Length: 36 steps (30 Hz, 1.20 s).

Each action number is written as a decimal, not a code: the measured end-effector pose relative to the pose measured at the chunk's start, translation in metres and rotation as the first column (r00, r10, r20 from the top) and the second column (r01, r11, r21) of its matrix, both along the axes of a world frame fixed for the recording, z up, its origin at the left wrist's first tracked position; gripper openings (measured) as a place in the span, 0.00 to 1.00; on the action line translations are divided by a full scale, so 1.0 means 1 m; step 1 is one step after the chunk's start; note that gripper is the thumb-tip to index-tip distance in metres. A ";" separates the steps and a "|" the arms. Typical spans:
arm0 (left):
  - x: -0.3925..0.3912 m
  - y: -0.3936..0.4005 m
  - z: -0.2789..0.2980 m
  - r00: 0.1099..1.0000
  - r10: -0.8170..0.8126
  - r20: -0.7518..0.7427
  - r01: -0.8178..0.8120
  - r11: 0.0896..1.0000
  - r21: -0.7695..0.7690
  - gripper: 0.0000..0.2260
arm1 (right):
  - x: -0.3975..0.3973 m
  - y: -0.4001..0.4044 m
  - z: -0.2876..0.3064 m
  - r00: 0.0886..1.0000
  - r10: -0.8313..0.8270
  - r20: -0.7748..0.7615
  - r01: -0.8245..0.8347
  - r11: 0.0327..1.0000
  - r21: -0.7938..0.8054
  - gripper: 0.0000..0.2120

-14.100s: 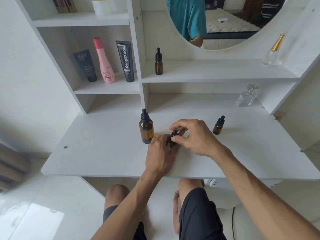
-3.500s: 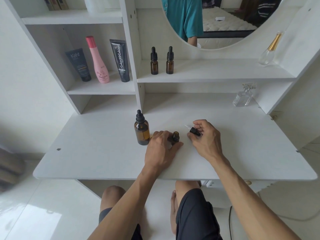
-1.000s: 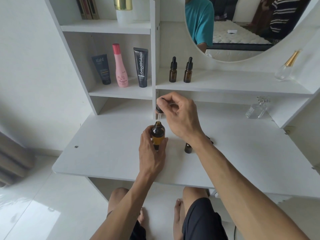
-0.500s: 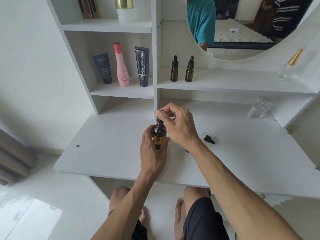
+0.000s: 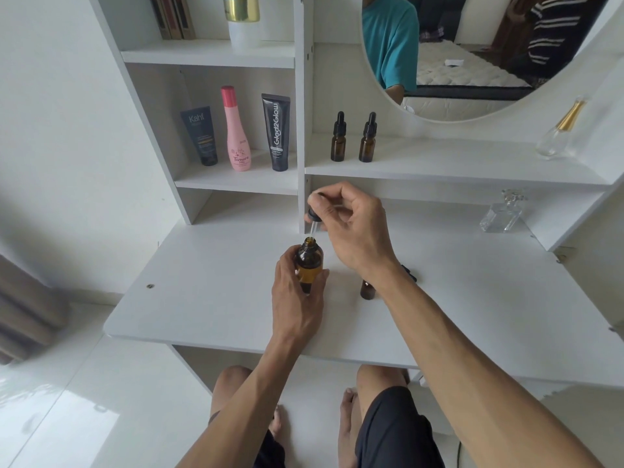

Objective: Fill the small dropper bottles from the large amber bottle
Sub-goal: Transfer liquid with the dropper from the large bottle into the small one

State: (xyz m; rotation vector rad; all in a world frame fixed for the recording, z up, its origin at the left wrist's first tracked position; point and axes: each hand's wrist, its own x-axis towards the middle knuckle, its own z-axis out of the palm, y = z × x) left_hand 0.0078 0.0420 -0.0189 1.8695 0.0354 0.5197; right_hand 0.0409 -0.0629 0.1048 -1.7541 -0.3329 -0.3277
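Note:
The large amber bottle [image 5: 309, 263] stands uncapped on the white desk [image 5: 209, 298]. My left hand [image 5: 297, 298] grips its body. My right hand [image 5: 351, 224] pinches the bottle's black dropper cap [image 5: 314, 216] just above the mouth, the glass pipette tip at the opening. An open small amber bottle [image 5: 367, 289] stands on the desk to the right, partly behind my right forearm. Its small black dropper cap [image 5: 409, 273] lies beyond it, mostly hidden by the arm. Two capped small dropper bottles [image 5: 353, 138] stand on the shelf above.
Two dark tubes and a pink bottle [image 5: 238, 130] stand in the left shelf compartment. A clear glass perfume bottle [image 5: 501, 212] sits at the desk's back right, another with a gold cap [image 5: 559, 131] on the right shelf. A round mirror [image 5: 472, 52] hangs above.
Half a second ago the dropper cap sat down on the large bottle's neck. Now my right hand has lifted it, so the pipette tip is at the mouth. My left hand still holds the bottle.

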 end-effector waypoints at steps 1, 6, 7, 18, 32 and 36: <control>0.000 0.000 0.000 1.000 -0.001 -0.002 0.001 1.000 -0.001 0.21 | 0.000 -0.001 0.002 1.000 0.001 0.002 -0.002 1.000 0.015 0.07; -0.001 0.000 0.002 1.000 0.006 -0.010 -0.006 1.000 0.019 0.21 | 0.002 -0.002 0.008 1.000 -0.003 0.006 0.003 0.997 0.075 0.06; -0.001 0.000 0.002 1.000 0.003 -0.011 -0.003 1.000 0.019 0.21 | 0.002 -0.003 0.009 1.000 -0.001 0.011 0.000 0.996 0.091 0.05; -0.002 0.000 0.003 0.999 0.002 -0.033 -0.002 1.000 0.006 0.20 | -0.003 -0.011 0.032 0.998 -0.039 0.040 0.026 0.957 0.288 0.06; -0.002 -0.001 0.002 0.998 0.018 -0.062 -0.017 1.000 0.025 0.22 | -0.015 -0.075 0.003 0.971 -0.227 -0.082 0.241 0.929 0.280 0.05; -0.002 0.000 0.001 0.998 0.023 -0.057 -0.021 0.999 0.028 0.22 | -0.017 -0.087 -0.008 0.959 -0.258 -0.113 0.280 0.920 0.274 0.05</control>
